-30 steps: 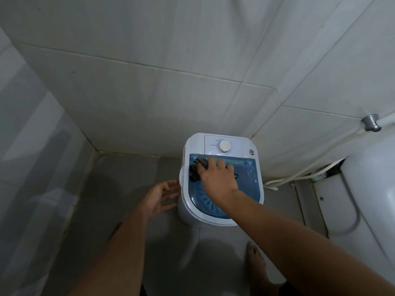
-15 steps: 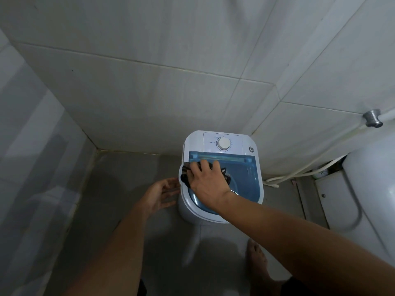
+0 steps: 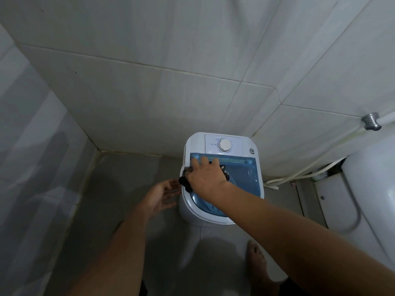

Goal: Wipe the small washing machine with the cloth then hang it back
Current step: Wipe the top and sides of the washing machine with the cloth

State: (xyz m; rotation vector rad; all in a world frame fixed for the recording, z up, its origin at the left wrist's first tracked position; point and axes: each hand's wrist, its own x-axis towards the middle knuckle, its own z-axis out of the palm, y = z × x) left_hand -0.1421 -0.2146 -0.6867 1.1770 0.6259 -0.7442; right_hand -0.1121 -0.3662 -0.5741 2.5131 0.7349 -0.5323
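The small white washing machine (image 3: 245,144) stands on the floor in the corner, with a blue see-through lid (image 3: 245,178) and a white dial (image 3: 224,145) at its back. A dark crumpled cloth (image 3: 184,183) lies on the lid's left edge and hangs a little over the rim. My right hand (image 3: 205,178) presses flat on the cloth, fingers stretched toward the back of the lid. My left hand (image 3: 160,197) hovers with relaxed fingers just beside the machine's left wall, holding nothing; whether it touches the wall I cannot tell.
Tiled walls close in behind and to the left. A white toilet (image 3: 372,189) fills the right side, with white hoses (image 3: 299,174) running along the floor to a wall valve (image 3: 370,121). My bare foot (image 3: 256,259) stands in front of the machine.
My right hand has slid the cloth leftward across the lid to its left rim. My left hand has stayed beside the machine.
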